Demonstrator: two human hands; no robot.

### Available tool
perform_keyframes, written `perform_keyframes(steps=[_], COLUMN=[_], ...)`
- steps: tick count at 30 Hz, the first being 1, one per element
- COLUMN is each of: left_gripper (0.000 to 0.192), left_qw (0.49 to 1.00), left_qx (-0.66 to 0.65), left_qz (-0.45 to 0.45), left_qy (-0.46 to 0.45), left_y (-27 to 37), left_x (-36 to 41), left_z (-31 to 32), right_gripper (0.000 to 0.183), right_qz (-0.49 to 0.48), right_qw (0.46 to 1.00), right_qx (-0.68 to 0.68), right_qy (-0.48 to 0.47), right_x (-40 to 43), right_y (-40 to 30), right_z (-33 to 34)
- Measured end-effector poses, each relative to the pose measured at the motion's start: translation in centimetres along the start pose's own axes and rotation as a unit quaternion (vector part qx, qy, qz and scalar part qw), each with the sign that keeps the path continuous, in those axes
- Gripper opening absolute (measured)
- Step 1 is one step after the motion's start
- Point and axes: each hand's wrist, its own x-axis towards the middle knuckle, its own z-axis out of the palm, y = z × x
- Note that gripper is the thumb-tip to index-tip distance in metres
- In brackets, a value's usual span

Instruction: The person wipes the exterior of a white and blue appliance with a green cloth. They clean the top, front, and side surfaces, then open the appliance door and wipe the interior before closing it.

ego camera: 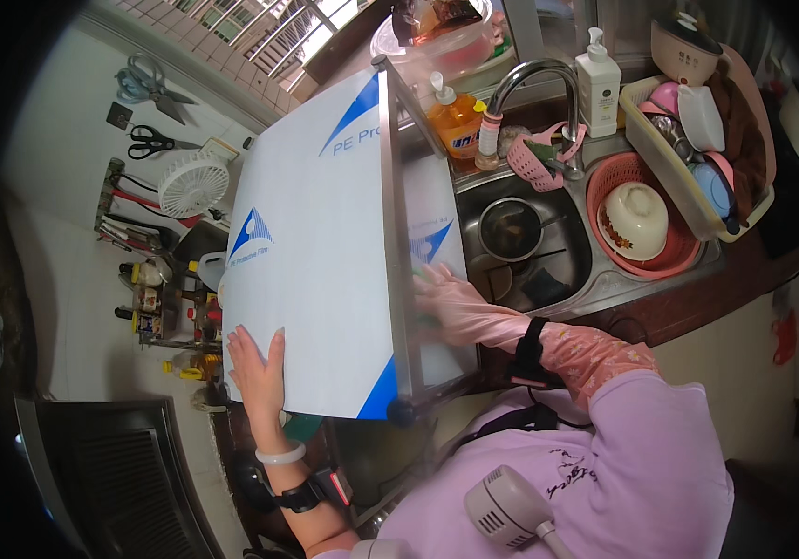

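Note:
A rack-like piece with a metal frame [403, 230] stands tilted before me. Its large white panel [322, 230] bears blue protective-film print. My left hand [257, 374], bare, lies flat on that panel near its lower left edge, fingers spread. Behind the frame is a second film-covered panel [434, 189]. My right hand [445, 304], in a pink rubber glove, reaches in against this inner panel and is blurred. A bit of green, apparently a cloth [427, 319], shows beside and under its fingers; the rest of it is hidden.
Right of the rack lies a steel sink [574, 237] holding a metal pot [511, 229], under a curved faucet [535, 66]. A red basket [598, 182] holds a bowl [637, 216]. An orange soap bottle [456, 126] stands close to the frame. A white fan [193, 183] and scissors [151, 87] hang left.

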Motion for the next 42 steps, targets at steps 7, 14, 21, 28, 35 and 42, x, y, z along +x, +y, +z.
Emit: perform_keyframes(steps=[7, 14, 21, 28, 35, 42], left_gripper=[0.094, 0.085, 0.08, 0.079, 0.075, 0.072], left_qw=[1.0, 1.0, 0.999, 1.0, 1.0, 0.999], left_qx=[0.004, 0.007, 0.0, 0.006, -0.005, -0.01], left_qz=[0.004, 0.011, 0.033, 0.025, 0.019, 0.038], left_qy=[0.002, -0.003, -0.001, -0.005, -0.012, -0.016], left_y=[-0.1, -0.3, -1.1, -0.7, -0.4, -1.7], left_x=[0.0, -0.3, -0.7, -0.7, -0.9, -1.1], left_z=[-0.2, -0.3, -0.4, -0.6, -0.9, -1.1], right_gripper=[0.062, 0.045, 0.031, 0.037, 0.028, 0.009], right_qz=[-0.079, -0.235, -0.04, 0.047, -0.398, -0.051], right_qw=[0.996, 0.922, 0.969, 0.978, 0.91, 0.945], right_qx=[-0.042, -0.222, -0.136, -0.168, -0.095, 0.323], right_qy=[0.021, -0.215, 0.204, 0.115, 0.067, -0.024], right_x=[4.3, 4.3, 10.5, 12.3, 4.7, 14.5], right_y=[1.2, 0.1, 13.4, 11.2, 0.1, 12.3], right_z=[5.0, 4.8, 0.7, 3.8, 15.5, 5.9])
